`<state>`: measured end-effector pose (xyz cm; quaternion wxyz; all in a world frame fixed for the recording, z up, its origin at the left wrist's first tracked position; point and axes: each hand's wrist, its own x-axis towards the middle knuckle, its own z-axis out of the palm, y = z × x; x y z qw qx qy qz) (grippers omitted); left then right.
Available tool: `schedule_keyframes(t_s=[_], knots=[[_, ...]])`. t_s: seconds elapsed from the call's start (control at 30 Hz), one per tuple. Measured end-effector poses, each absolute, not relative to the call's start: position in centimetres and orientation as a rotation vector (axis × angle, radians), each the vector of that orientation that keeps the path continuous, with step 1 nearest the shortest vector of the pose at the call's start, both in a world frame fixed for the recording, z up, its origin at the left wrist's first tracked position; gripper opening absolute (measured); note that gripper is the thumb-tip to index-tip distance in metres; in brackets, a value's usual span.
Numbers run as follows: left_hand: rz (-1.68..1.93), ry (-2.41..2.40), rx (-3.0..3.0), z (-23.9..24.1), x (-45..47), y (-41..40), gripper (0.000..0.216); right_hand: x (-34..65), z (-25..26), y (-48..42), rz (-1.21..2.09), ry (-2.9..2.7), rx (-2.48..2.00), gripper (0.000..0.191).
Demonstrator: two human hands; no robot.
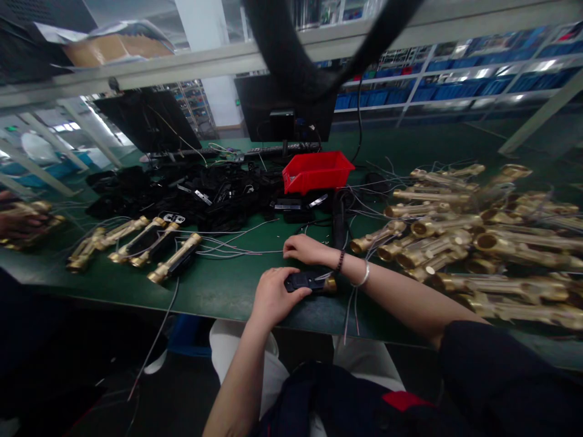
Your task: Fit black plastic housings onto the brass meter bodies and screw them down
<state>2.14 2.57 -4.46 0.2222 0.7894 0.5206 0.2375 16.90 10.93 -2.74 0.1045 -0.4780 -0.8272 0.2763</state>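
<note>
The person's left hand (272,294), just below the centre of the frame, grips a black cover (300,281) between thumb and fingers. The cover lies along a brass body (331,284), whose end pokes out to the right, near the front edge of the green worktop (241,285). The right hand (306,249) is just above it in the frame, fingers curled in; I can't tell whether they pinch anything. Thin grey wires (348,312) hang below that wrist.

A big heap of brass fittings (501,240) fills the right of the frame, and at centre left lies a smaller row of brass pieces (175,258), some fitted with black parts. Above the hands, a red bin (319,173) sits beside a spread of black components (214,191) that reaches toward the left. Dark monitors (286,109) stand behind, in the upper middle and upper left. At the far left edge, a co-worker's hand (18,224) is by more brass pieces, rather blurred.
</note>
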Motion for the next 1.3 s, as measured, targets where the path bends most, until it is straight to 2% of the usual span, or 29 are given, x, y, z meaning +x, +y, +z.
schedule_keyframes(t_s=[0.2,0.43,0.57,0.73,0.83,0.9,1.0,1.07,1.17,1.23,1.3], knots=[[0.583,1.494,2.116,-4.5,2.3,3.0,0.027,17.6,-0.7,7.8,1.094,-2.428,-1.243,0.011],[0.520,1.539,2.105,-4.4,2.1,3.2,0.022,16.1,-0.8,7.0,1.151,-2.385,-1.382,0.010],[0.525,1.575,2.091,-4.2,1.9,3.0,0.027,18.6,0.3,8.5,0.989,-2.251,-1.560,0.025],[0.528,1.549,2.075,-4.3,1.8,3.0,0.028,23.4,-0.8,12.2,0.575,-1.747,-2.145,0.050],[0.518,1.564,2.074,-4.3,1.8,3.1,0.027,24.5,-2.4,13.6,0.520,-1.553,-2.295,0.075],[0.531,1.567,2.080,-4.3,1.8,3.0,0.026,24.8,-2.8,13.9,0.521,-1.478,-2.293,0.075],[0.545,1.567,2.082,-4.4,1.8,3.0,0.027,25.6,-1.5,13.8,0.503,-1.417,-2.159,0.047],[0.538,1.573,2.080,-4.4,1.9,2.9,0.028,26.3,0.4,13.3,0.437,-1.394,-2.025,0.035],[0.520,1.589,2.071,-4.2,2.0,2.8,0.031,26.6,3.9,11.5,0.369,-1.290,-1.627,0.039],[0.505,1.604,2.055,-4.1,2.1,2.8,0.033,25.8,6.0,9.6,0.446,-1.166,-1.075,0.045],[0.490,1.611,2.039,-4.1,2.2,2.7,0.034,24.1,7.1,7.4,0.557,-1.103,-0.709,0.043]])
